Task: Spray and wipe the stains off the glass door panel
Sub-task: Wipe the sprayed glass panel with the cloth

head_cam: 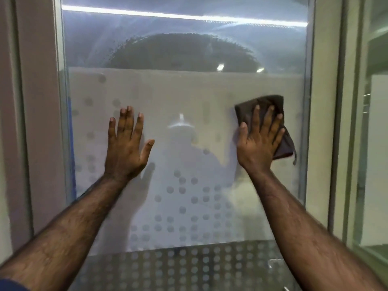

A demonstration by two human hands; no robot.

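The glass door panel (pixel 184 91) fills the view, with a frosted band patterned with dots across its middle and clear glass above. Streaks and a hazy smear with droplets cover the clear upper part. My left hand (pixel 128 143) lies flat on the frosted glass, fingers spread, holding nothing. My right hand (pixel 259 141) presses a dark brown cloth (pixel 264 110) flat against the glass near the panel's right edge. The cloth's lower corner hangs out below my palm. No spray bottle is in view.
A metal frame (pixel 310 101) borders the panel on the right and a pale door jamb (pixel 39 122) stands on the left. Another glass pane (pixel 373 143) lies at the far right. My reflection shows faintly in the middle of the glass.
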